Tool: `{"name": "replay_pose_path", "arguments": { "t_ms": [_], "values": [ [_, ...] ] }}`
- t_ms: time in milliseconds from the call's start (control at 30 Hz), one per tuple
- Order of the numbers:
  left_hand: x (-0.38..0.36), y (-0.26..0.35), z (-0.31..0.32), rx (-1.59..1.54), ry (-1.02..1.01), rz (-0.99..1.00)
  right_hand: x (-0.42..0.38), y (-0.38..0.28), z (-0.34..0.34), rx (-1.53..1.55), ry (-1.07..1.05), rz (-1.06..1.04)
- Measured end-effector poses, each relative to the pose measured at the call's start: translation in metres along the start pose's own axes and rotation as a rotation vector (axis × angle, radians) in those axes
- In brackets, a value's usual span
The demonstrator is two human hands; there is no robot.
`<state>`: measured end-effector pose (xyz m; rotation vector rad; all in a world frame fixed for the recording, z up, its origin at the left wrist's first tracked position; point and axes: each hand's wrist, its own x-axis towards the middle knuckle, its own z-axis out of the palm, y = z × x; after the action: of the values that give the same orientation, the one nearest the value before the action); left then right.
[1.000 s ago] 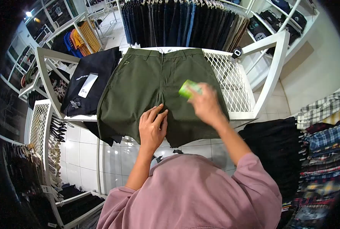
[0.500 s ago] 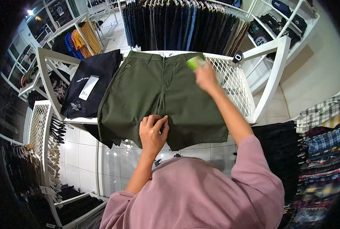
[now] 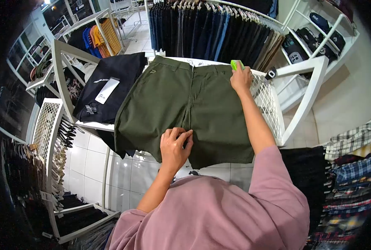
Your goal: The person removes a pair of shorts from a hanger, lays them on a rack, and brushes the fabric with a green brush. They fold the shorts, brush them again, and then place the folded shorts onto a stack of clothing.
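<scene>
Mostly covered by the right hand (image 3: 241, 80), a bright green object (image 3: 236, 65) shows only its upper part; the fingers are closed around it at the right end of the waistband. Dark green shorts (image 3: 152, 100) lie spread on a white mesh rack (image 3: 273, 101), hems overhanging its near edge. Below the fly, the left hand (image 3: 175, 146) touches them, fingers bent; whether they pinch cloth, I cannot tell.

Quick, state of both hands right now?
Left hand: fingers curled on the green shorts; whether they pinch cloth cannot be told.
Right hand: closed around a bright green object.
</scene>
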<state>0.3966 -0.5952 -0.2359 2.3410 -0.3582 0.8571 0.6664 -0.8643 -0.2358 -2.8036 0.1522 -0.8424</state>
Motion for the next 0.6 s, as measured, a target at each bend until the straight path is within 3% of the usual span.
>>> {"name": "replay_pose_path", "arguments": {
  "t_ms": [67, 133, 200, 233, 267, 300, 367, 400, 467, 567, 600],
  "values": [
    [-0.002, 0.0, 0.001, -0.028, -0.008, -0.007, -0.021, -0.031, -0.015, 0.216, 0.023, -0.177],
    [-0.003, 0.0, 0.0, -0.032, -0.051, -0.041, -0.058, -0.073, -0.043, 0.376, -0.167, -0.41],
    [-0.001, 0.0, 0.0, -0.022, -0.045, -0.018, -0.083, -0.082, -0.043, 0.456, -0.226, -0.68],
    [0.0, -0.001, 0.0, -0.018, -0.048, -0.017, -0.078, -0.072, -0.032, 0.333, -0.185, -0.686],
    [0.0, 0.0, 0.0, -0.025, -0.047, -0.017, -0.06, -0.058, -0.023, 0.373, -0.216, -0.51],
    [-0.002, 0.0, -0.001, -0.033, -0.043, -0.02, -0.036, -0.041, -0.022, 0.137, -0.219, -0.346],
    [-0.004, 0.0, -0.002, -0.035, -0.045, -0.027, -0.001, 0.002, 0.005, -0.058, -0.036, -0.056],
    [-0.002, -0.001, -0.001, -0.035, -0.043, -0.021, 0.005, 0.007, -0.001, -0.056, -0.023, -0.028],
    [0.0, -0.004, 0.002, -0.039, -0.028, -0.021, -0.017, -0.013, -0.02, 0.222, 0.052, -0.189],
    [-0.003, -0.001, -0.001, -0.049, -0.047, -0.034, -0.091, -0.066, -0.08, 0.464, -0.327, -0.477],
    [-0.002, -0.001, -0.002, -0.05, -0.054, -0.029, -0.112, -0.063, -0.083, 0.411, -0.35, -0.592]
  ]
}}
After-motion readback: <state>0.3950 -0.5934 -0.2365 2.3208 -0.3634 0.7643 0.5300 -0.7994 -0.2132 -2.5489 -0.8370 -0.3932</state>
